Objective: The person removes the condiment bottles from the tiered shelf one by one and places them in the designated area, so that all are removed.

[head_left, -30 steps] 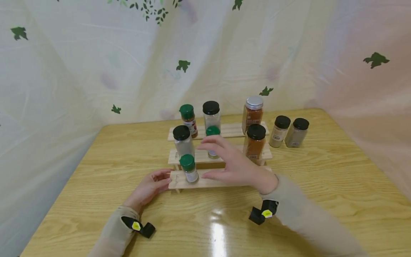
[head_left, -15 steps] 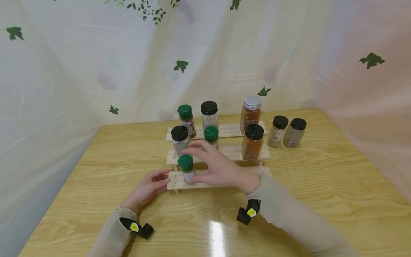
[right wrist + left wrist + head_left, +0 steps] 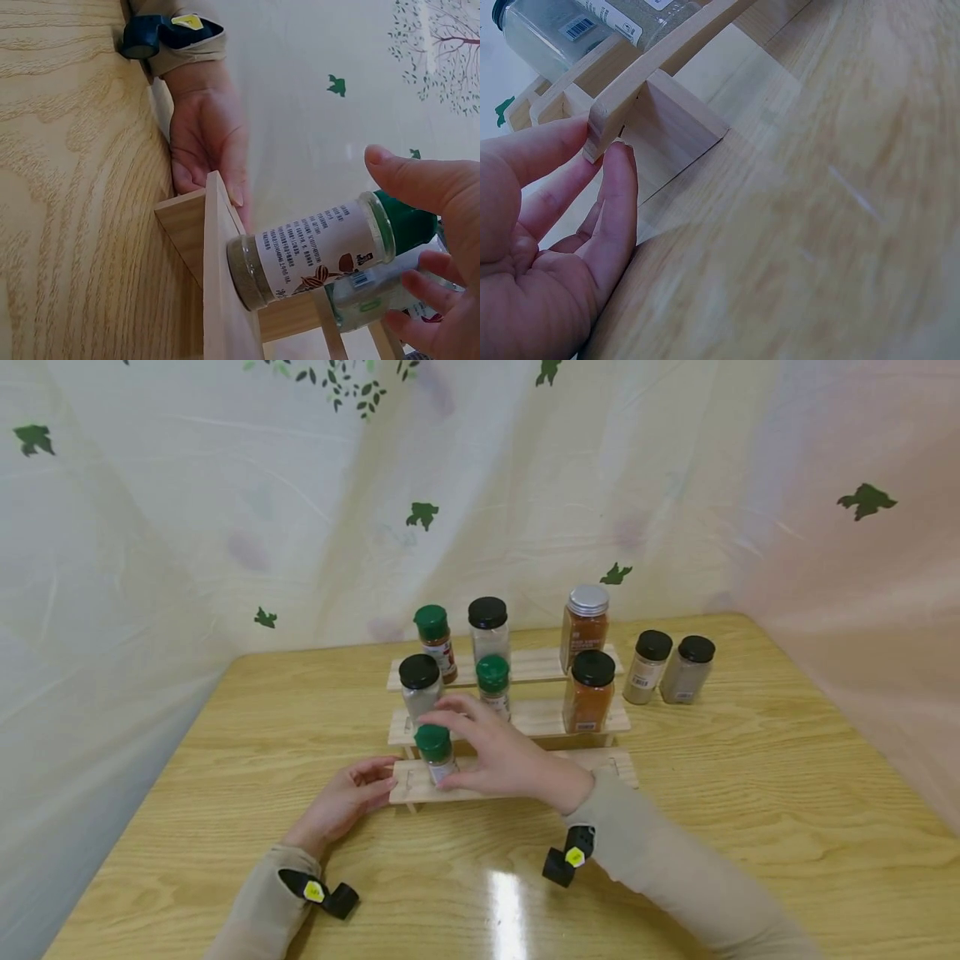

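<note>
A three-tier wooden spice rack [image 3: 411, 787] stands on the table. My left hand [image 3: 341, 797] grips the left end of its front tier; in the left wrist view, the fingers [image 3: 559, 146] meet the board's end from above and below. On that front tier stands an upright spice jar [image 3: 435, 747] with a green cap and a white label. My right hand [image 3: 510, 756] is beside this jar, its thumb and fingers spread to either side. The right wrist view has the jar [image 3: 322, 251] between the parted thumb [image 3: 405, 176] and fingers, with a gap visible.
Behind, the middle tier holds a black-lidded jar [image 3: 420, 685], a green-capped jar [image 3: 493, 681] and an orange-filled jar [image 3: 590, 697]. Three more jars stand on the top tier, including a silver-lidded one [image 3: 587, 631]. Two black-lidded jars [image 3: 647, 668] stand on the table [image 3: 750, 760] at right.
My right hand has moved left along the front tier to the green-capped jar, slowing in the last half second. The left hand stays at the rack's end.
</note>
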Motion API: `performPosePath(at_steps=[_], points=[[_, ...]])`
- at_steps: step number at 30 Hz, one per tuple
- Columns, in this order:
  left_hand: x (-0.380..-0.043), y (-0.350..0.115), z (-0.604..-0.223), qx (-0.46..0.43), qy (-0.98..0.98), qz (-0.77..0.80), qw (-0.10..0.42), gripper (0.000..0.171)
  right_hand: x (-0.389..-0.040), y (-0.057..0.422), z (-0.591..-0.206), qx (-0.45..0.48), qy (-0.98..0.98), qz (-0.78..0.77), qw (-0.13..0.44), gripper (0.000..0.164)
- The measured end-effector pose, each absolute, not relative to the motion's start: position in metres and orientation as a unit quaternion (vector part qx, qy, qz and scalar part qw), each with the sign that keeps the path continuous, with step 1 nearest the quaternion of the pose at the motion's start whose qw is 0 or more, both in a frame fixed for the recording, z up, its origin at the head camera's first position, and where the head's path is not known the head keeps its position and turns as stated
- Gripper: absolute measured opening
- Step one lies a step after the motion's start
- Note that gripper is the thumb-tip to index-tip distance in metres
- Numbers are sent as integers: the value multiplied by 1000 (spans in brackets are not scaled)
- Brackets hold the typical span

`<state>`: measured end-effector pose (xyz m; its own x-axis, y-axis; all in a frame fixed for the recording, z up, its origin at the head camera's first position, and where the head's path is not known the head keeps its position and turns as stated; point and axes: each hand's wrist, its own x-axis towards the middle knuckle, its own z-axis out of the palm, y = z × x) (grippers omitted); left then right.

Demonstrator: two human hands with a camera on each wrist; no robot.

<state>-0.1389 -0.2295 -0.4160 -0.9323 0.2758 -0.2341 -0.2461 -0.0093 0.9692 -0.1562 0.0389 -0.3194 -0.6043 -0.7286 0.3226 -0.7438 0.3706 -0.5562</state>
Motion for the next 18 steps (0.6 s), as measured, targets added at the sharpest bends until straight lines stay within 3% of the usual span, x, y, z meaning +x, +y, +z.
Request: performPosePath(at_steps=[18], points=[[-138, -229, -412, 15, 683, 706, 189, 31, -159, 37, -336, 430, -823, 371, -17, 64]])
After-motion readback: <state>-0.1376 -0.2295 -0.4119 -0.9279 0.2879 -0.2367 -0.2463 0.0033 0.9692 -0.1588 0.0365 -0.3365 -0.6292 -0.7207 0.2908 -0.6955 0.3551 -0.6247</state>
